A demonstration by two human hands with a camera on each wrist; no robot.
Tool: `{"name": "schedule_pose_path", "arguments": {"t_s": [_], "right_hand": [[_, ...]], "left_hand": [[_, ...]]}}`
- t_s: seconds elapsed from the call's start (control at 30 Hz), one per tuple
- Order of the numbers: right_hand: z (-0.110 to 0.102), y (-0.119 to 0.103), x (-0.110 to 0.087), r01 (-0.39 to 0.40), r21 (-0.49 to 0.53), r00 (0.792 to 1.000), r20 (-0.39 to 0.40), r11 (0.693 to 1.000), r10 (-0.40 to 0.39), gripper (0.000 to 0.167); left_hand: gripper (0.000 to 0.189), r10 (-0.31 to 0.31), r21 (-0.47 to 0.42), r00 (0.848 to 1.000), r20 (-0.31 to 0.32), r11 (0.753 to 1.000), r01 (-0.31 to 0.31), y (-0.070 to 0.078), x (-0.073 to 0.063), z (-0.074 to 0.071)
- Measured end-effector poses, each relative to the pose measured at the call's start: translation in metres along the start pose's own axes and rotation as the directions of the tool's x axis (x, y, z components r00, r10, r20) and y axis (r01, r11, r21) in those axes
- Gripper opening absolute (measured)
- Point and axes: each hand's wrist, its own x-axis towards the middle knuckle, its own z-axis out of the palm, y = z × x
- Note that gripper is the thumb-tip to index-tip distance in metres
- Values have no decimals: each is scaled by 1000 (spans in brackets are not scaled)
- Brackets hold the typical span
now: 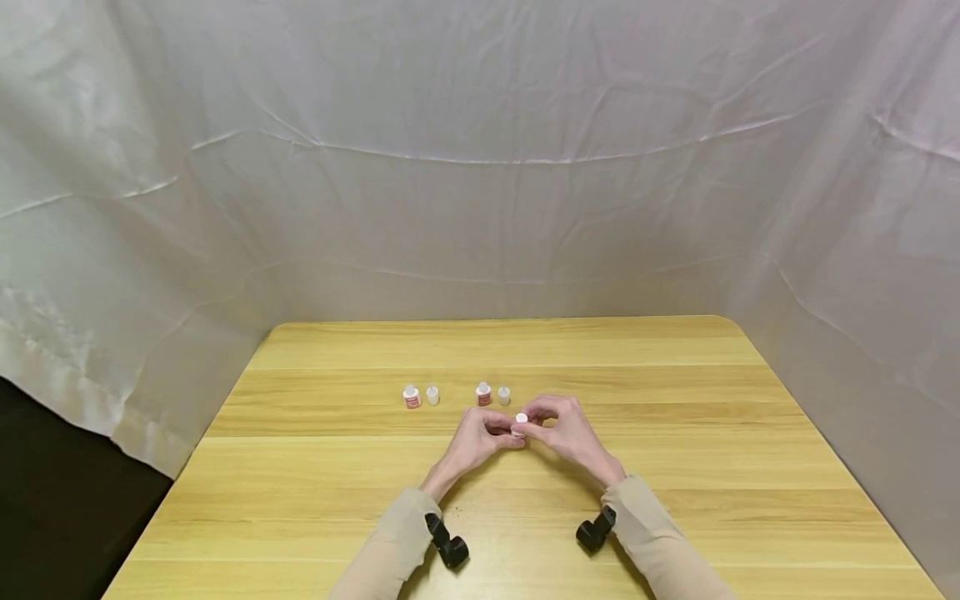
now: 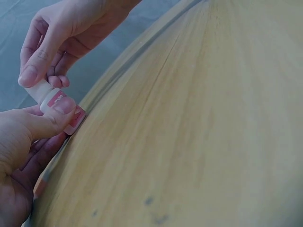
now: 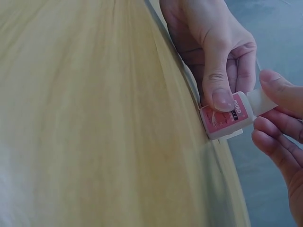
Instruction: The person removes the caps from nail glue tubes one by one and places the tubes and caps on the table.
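My left hand point(image 1: 477, 438) grips a small white glue bottle point(image 3: 228, 119) with a pink label, thumb pressed on the label. With thumb and fingers, my right hand point(image 1: 564, 430) pinches the white cap point(image 3: 259, 101) at the bottle's top. In the head view the bottle is mostly hidden behind fingers, its white cap showing between the two hands. The left wrist view shows cap and bottle in line, the bottle tilted in that view with its base close to the wooden table point(image 2: 189, 123).
Beyond my hands stand two similar glue bottles, a left one point(image 1: 412, 397) and a right one point(image 1: 483, 395). Just right of each is a small white cap, the left cap point(image 1: 432, 396) and the right cap point(image 1: 504, 396). Pale curtains point(image 1: 495, 208) surround the table.
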Motion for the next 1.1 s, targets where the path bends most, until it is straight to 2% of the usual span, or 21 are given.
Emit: {"name": "schedule_pose_path", "arguments": {"t_s": [0.3, 0.5, 0.67, 0.83, 1.1], "right_hand": [[-1, 1, -1, 65, 3, 997, 35, 998, -65, 12], [-1, 4, -1, 21, 26, 1000, 22, 999, -22, 13], [2, 7, -2, -4, 35, 1000, -10, 999, 5, 12], [0, 5, -2, -4, 50, 1000, 1, 999, 4, 10], [-3, 4, -4, 11, 43, 998, 53, 999, -13, 13]], "left_hand": [[26, -8, -8, 1000, 24, 1000, 8, 1, 0, -2], [24, -12, 9, 1000, 22, 1000, 12, 4, -1, -1], [23, -13, 0, 1000, 26, 1000, 13, 20, -5, -2], [22, -3, -23, 1000, 19, 1000, 3, 32, -10, -5], [24, -11, -10, 1000, 21, 1000, 11, 31, -9, -5]]}}
